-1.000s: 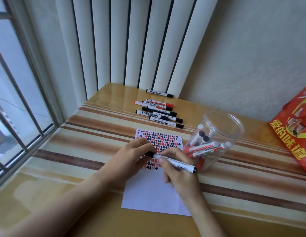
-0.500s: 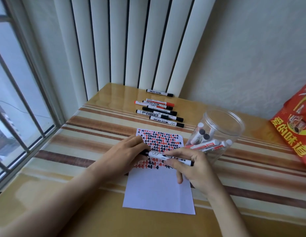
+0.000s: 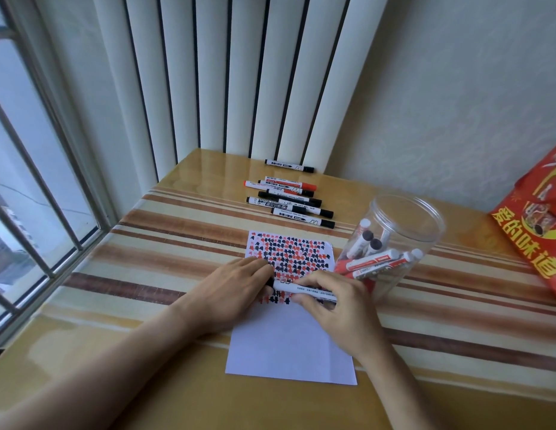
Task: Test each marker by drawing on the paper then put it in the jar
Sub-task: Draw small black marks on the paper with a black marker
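A white marker (image 3: 296,289) lies level above the paper (image 3: 289,346), held between both hands. My right hand (image 3: 335,308) grips its barrel. My left hand (image 3: 239,283) pinches the black cap end at the marker's left tip. The upper half of the paper is filled with small red and black marks. To the right stands a clear plastic jar (image 3: 391,243), open at the top, with several markers inside. Several more markers (image 3: 289,197) lie in a row at the back of the table.
A red snack bag (image 3: 537,231) leans at the right edge of the table. The striped table (image 3: 165,252) meets a barred window (image 3: 31,212) on the left and white vertical blinds (image 3: 239,76) behind.
The marker has swung from a slant to level. My right hand shifted right along the barrel, and my left hand has closed on the cap end.
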`<state>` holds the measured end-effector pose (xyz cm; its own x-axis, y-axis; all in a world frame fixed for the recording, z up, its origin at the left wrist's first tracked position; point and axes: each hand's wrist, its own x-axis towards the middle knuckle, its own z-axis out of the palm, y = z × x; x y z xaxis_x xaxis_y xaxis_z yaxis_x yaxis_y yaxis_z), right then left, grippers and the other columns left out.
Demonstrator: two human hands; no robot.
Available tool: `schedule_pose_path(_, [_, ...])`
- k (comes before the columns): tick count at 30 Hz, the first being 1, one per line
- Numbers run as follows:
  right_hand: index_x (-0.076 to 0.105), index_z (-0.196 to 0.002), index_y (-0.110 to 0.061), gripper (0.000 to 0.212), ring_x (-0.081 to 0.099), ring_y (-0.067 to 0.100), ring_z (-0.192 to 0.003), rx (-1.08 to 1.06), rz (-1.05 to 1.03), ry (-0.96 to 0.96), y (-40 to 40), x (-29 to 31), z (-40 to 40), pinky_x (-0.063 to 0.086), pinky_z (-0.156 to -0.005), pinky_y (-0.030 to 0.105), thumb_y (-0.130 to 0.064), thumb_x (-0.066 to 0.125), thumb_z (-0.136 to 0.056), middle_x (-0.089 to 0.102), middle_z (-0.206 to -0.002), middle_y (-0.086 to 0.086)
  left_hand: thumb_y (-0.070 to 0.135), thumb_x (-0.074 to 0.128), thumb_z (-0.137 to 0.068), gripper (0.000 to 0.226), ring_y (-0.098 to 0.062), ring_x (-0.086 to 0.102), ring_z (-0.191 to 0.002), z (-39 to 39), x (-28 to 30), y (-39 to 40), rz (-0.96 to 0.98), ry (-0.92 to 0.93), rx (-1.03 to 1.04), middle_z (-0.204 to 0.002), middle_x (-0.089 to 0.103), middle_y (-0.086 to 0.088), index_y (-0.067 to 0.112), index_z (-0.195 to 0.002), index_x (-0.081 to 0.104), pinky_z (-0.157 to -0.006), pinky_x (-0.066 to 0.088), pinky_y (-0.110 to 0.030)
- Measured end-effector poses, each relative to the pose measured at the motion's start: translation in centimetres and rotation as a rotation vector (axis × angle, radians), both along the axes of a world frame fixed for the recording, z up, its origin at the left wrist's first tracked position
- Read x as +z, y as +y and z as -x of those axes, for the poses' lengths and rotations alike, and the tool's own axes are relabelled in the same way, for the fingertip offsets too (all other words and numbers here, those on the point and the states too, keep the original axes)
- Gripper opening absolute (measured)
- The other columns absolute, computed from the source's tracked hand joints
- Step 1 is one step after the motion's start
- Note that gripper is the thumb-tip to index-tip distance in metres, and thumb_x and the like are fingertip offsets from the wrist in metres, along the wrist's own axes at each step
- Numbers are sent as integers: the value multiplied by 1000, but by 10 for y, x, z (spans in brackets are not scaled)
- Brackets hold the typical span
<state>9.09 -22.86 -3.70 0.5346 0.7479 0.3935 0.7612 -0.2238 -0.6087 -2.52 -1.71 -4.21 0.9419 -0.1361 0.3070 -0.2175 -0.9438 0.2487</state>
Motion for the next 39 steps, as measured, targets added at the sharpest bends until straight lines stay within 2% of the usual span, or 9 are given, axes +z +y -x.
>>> schedule_pose_path(9, [78,-95,-25,13,66,1,-77,-22,7,22,2,-3,2,44,-65,12,-37,80,-91,71,-84,-20,14,46,-101,9,-20,44,-79,0,-1,0,-44,-5,1,-91,53,-2,16,-93,45,-74,35,-28])
schedule_pose_path(15, [77,-92,-26,31,68,8,-73,-40,-17,71,5,0,7,52,-65,32,-56,70,-89,73,-82,-19,23,30,-101,22,-21,45,-79,2,2,-2,-40,-17,-12,-91,54,-4,13,-92,48,-75,38,-30])
schedule_pose_path(18, [74,-91,-27,19,66,13,-70,-30,34,81,3,1,4,51,-64,36,-46,76,-91,71,-81,-16,25,30,-104,22,-19,42,-78,1,-1,-2,-15,-29,-16,-91,52,-2,15,-91,45,-74,38,-31])
schedule_pose_path(22, [70,-102,-27,12,67,7,-94,-16,-39,47,-1,14,0,48,-80,19,-26,77,-92,71,-100,-15,32,33,-107,26,-18,40,-77,0,-4,1,92,-41,0,-90,48,2,15,-90,43,-72,38,-34])
schedule_pose_path(26, [63,-109,-15,14,66,20,-74,92,-342,436,-2,25,1,53,-66,26,-8,63,-97,67,-100,2,37,34,-108,29,-16,41,-79,-3,-4,2,181,-76,15,-88,45,6,17,-92,46,-71,39,-36])
schedule_pose_path(28, [63,-108,-15,12,70,26,-75,83,-449,474,0,27,6,55,-64,29,-7,62,-99,68,-93,8,41,35,-107,28,-14,44,-83,-4,-6,2,182,-76,24,-92,46,8,19,-101,53,-75,40,-34])
schedule_pose_path(31, [63,-116,-22,15,73,23,-77,-9,-489,297,1,36,11,59,-65,39,-17,61,-102,71,-91,4,52,29,-105,46,-15,53,-105,-3,-11,7,222,-74,178,-113,54,8,22,-129,54,-91,42,-36])
schedule_pose_path(34, [59,-131,-30,26,76,19,-86,-155,-549,2,-6,59,8,61,-67,50,-29,60,-105,74,-105,-6,57,24,-102,59,-14,37,-141,-5,-16,11,182,-29,331,-146,48,8,26,-148,44,-112,29,-37])
schedule_pose_path(39, [57,-131,-18,25,74,21,-98,-348,-740,-357,-24,122,-11,60,-78,52,-21,61,-107,68,-115,-17,48,39,-99,49,-9,31,-147,-10,-24,8,85,23,352,-154,42,11,32,-145,48,-118,17,-38])
